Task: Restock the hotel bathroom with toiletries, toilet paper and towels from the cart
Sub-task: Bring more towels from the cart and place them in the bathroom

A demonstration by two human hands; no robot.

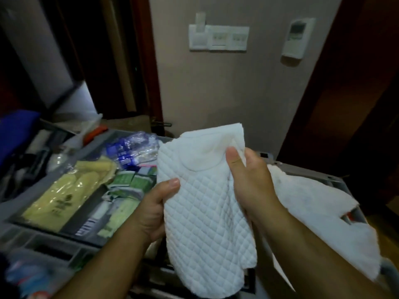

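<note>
**A:** Where is the towel?

**B:** The white quilted towel (200, 190) is held up in front of the person, above the cart (90, 240), between both hands.

**A:** How do the hands have it?

**B:** The left hand (155, 210) grips the towel's left edge about halfway down, thumb pressed on the front and fingers curled behind the cloth. The right hand (248, 180) pinches the towel's upper right part, thumb up on the front, and the cloth bunches there. Below both hands the towel hangs loose.

**A:** What lies around the towel?

**B:** Left of the towel, in the cart's tray, are yellow packets (64, 195), with green sachets (133, 182) between them and the towel. Just left of the towel's top corner sit small bottles in clear wrap (133, 149). Right of the towel, under the right forearm, a second white cloth (313, 212) is spread over the cart.

**A:** And behind the towel?

**B:** A beige wall, with a switch panel (219, 37) straight above the towel and a thermostat (298, 37) above and to its right.
</note>
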